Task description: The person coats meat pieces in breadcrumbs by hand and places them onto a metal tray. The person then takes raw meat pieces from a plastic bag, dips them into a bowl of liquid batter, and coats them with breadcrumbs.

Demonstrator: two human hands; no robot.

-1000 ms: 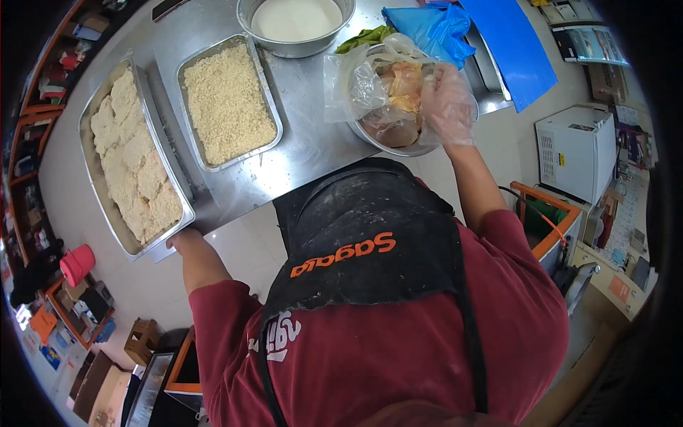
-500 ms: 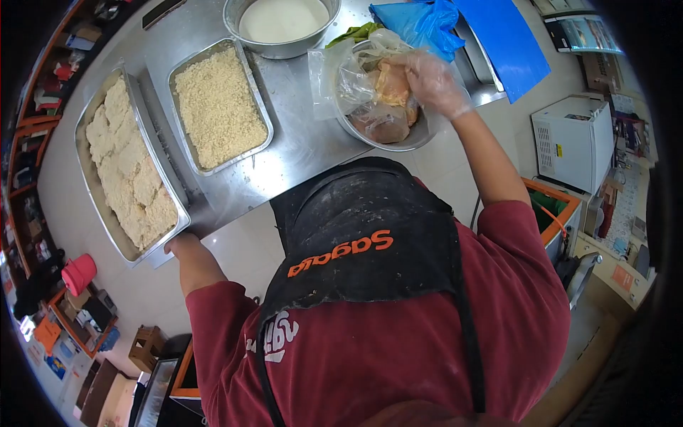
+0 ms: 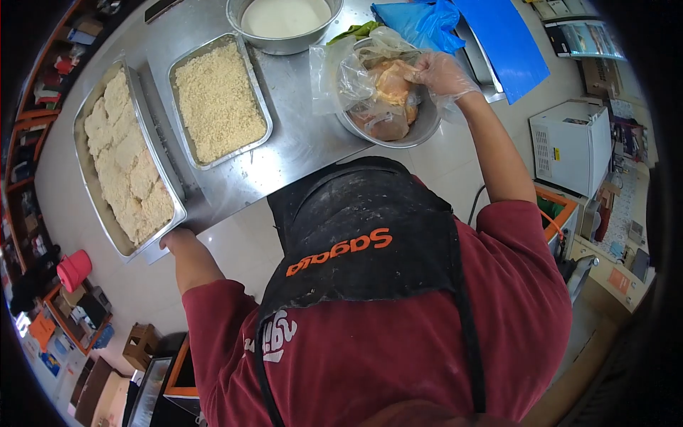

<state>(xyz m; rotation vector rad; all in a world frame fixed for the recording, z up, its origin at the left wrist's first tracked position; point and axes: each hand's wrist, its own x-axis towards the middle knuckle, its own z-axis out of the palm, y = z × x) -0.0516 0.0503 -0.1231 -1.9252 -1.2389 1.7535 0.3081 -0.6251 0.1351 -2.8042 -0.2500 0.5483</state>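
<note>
My right hand (image 3: 442, 73), in a clear plastic glove, pinches the edge of a raw chicken piece (image 3: 393, 84) at the metal bowl (image 3: 428, 128). More raw meat lies in the bowl, partly inside a clear plastic bag (image 3: 334, 77) that hangs over the left rim. My left hand (image 3: 178, 238) is by the near corner of a deep metal tray (image 3: 162, 178) filled with crumb-coated pieces (image 3: 128, 167). Its fingers are mostly hidden at the edge there, so I cannot tell their grip.
A tray of pale crumbs (image 3: 219, 99) stands on the steel table (image 3: 302, 135) between the deep tray and the bowl. Behind are a pot of white liquid (image 3: 284, 18), a blue plastic bag (image 3: 420, 20) and a blue board (image 3: 509, 46). A white chest-like appliance (image 3: 569, 142) stands at right.
My right hand has shifted slightly right and its fingers now pinch the chicken's edge, lifting it a little. My left hand stays at the tray corner.
</note>
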